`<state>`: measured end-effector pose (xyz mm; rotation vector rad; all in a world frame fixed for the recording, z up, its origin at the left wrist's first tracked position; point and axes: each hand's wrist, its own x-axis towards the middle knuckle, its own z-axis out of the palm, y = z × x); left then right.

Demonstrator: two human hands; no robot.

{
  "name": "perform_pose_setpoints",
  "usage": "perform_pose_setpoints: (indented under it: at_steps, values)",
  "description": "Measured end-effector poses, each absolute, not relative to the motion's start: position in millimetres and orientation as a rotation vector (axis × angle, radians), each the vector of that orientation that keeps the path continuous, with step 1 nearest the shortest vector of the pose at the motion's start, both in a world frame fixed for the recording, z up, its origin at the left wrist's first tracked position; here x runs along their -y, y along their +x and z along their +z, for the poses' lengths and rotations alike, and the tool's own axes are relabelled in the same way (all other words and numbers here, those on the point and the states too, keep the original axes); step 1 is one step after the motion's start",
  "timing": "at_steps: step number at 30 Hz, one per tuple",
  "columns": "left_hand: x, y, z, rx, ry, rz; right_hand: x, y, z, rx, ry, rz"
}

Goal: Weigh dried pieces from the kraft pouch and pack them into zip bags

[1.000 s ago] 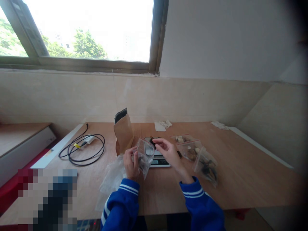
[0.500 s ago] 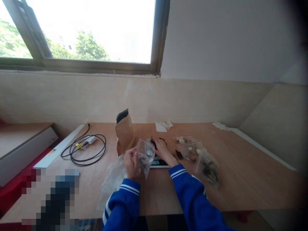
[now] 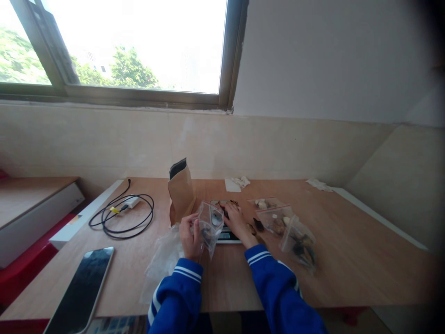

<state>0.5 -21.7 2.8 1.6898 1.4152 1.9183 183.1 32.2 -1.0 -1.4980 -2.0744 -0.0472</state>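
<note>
My left hand is closed on a clear zip-lock bag, which has a dark piece or two inside and its mouth facing the scale. Loose clear plastic bags lie beneath that hand. Right of it sits a digital kitchen scale, its display partly lit. Dark brown dried pieces are heaped on the pan. Among them rest the bent fingers of my right hand, seemingly closed on some; the fingertips are partly hidden. A few dark pieces lie on the table beside the wrist.
Filled zip-lock bags lie to the right. A brown paper bag stands open behind my left hand. Farther left are a coiled black cable with a white adapter and a phone. Crumpled tissue lies at the back.
My right hand has shifted slightly right and toward me, its fingers drawn in over the dark dried pieces. More of the heap shows. My left hand and its bag have barely moved.
</note>
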Motion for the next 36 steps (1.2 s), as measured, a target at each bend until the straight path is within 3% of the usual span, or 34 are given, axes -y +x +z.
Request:
perform_pose_setpoints:
  at_steps: [5, 12, 18, 36]
  values:
    - [20.6, 0.1, 2.3, -1.41, 1.687, 1.933, -36.4, 183.5, -4.2, 1.825, -1.51, 0.039]
    - [22.0, 1.4, 5.0, -1.431, 1.685, 1.936, -21.0, 179.1, 37.3, 1.328, -1.282, 0.499]
    - [21.7, 1.3, 4.6, -1.409, 1.657, 1.953, 6.6, 168.6, 74.9, 1.502, -1.205, 0.734]
    - [25.1, 4.2, 4.2, -1.272, 1.504, 1.841, 2.6, 154.4, 68.2, 1.688, -1.394, 0.23]
